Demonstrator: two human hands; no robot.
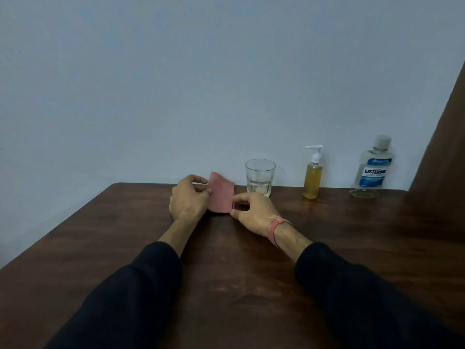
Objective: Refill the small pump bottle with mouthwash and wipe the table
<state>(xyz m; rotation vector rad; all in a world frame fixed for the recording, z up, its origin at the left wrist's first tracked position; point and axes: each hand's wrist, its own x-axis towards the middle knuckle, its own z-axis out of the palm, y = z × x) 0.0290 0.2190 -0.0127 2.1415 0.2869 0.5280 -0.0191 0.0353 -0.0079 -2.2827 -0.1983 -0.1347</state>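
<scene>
Both forearms in dark sleeves are reaching forward over the wooden table (125, 248), meeting near its far middle.

Left hand (188, 197) is pinching the left edge of a pink cloth (221, 196) between thumb and fingertips. Right hand (251, 210), a pink thread band on its wrist, is pinching the cloth's right edge low down, fingers curled. The cloth is standing between the two hands, folded, its long axis running away from the person, its top corner lifting off the table.

Just beyond the right hand a clear glass (260, 177) is standing with a little liquid in the bottom. Farther right, along the wall, the small pump bottle (313, 175) is showing yellow liquid high up its body, pump fitted. Beyond that, near the table's right end, the mouthwash bottle (375, 170) is standing capped and looking nearly empty.

Judgement: refill appears done; the wipe is what is coming. The cloth is already in both hands, and the bare tabletop is lying toward the person, so the stroke will probably be drawing back and sideways. The glass is close to the right hand; a knock is the risk.
</scene>
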